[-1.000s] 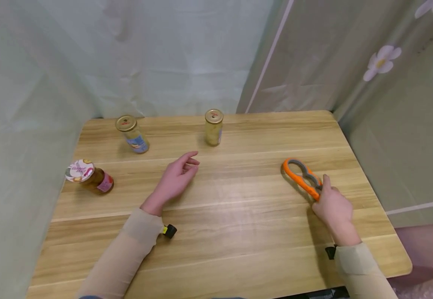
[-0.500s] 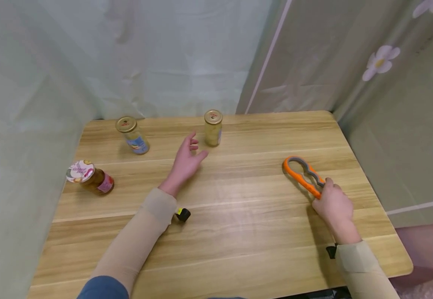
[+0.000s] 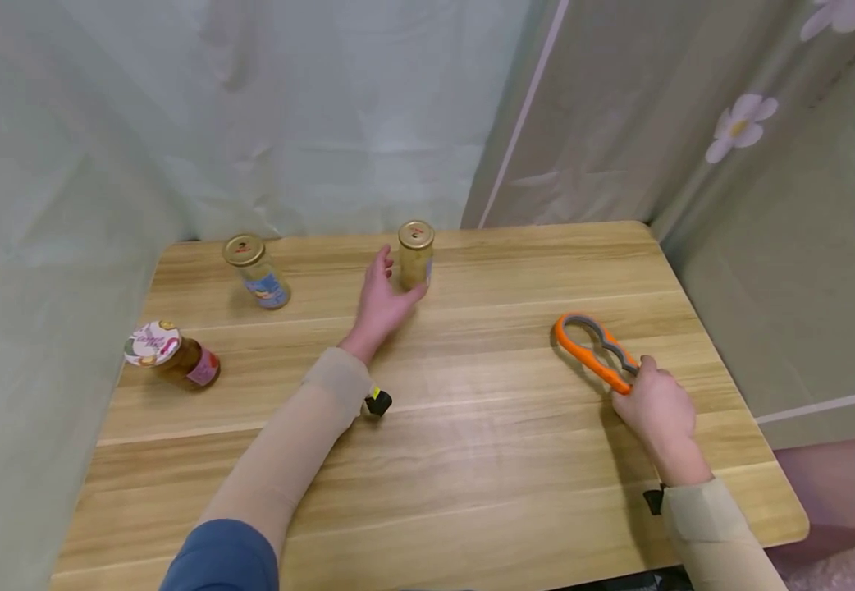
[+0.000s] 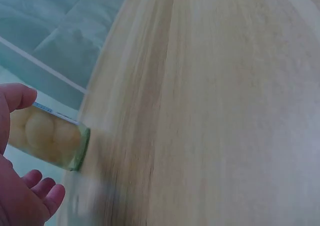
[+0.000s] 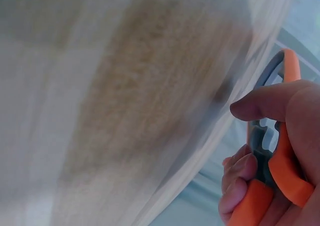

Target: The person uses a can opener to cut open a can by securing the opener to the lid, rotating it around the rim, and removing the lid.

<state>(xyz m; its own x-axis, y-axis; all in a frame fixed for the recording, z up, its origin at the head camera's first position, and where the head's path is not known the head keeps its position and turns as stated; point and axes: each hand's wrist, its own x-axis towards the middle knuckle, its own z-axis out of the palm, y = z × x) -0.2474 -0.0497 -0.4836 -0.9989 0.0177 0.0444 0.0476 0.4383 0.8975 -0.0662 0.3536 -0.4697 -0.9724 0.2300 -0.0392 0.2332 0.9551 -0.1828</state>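
Grasping the orange-and-gray jar opener in our right grip, we have our left grip unclenched just beside the gold-lidded fruit jar near the back of the surface. We judge only the opener secured: that jar is neither held nor uncapped yet.

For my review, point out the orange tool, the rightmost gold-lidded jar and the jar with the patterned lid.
Orange tool [image 3: 590, 359]: head view, on its orange outer arm.
Rightmost gold-lidded jar [image 3: 416, 263]: head view, on its glass body.
Jar with the patterned lid [image 3: 182, 361]: head view, on its dark glass body.
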